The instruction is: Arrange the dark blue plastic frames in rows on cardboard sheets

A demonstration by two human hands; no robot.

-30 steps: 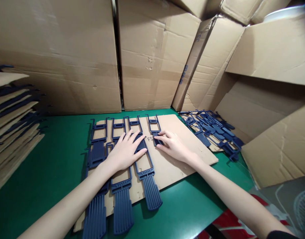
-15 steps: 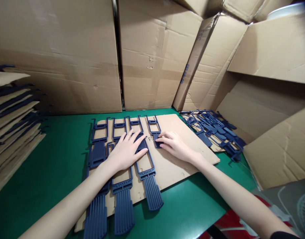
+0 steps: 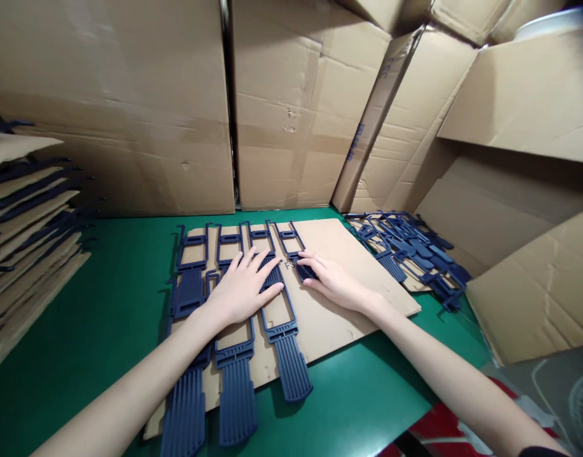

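On a flat cardboard sheet (image 3: 348,304), several dark-blue plastic frames with ribbed paddle ends lie side by side. My left hand (image 3: 241,289) rests palm down across the middle ones with its fingers spread, covering parts of them. Under its thumb side is a longer blue frame (image 3: 295,317), whose ribbed paddle reaches past the sheet's front edge. My right hand (image 3: 334,279) has its fingers and thumb around the ribbed end of a smaller blue plastic frame (image 3: 291,240). That piece lies tilted on the sheet, its hooked end pointing away and to the left.
A loose heap of similar blue pieces (image 3: 410,247) lies at the right on cardboard. Cardboard layers with blue pieces between them form a stack (image 3: 29,241) at the left. Large cartons (image 3: 296,108) stand behind the green table (image 3: 115,304). An open carton (image 3: 534,285) is at the right.
The smaller blue frame in my right hand has turned, its hooked end swinging left towards the neighbouring frame. My left hand has stayed spread in the same place.
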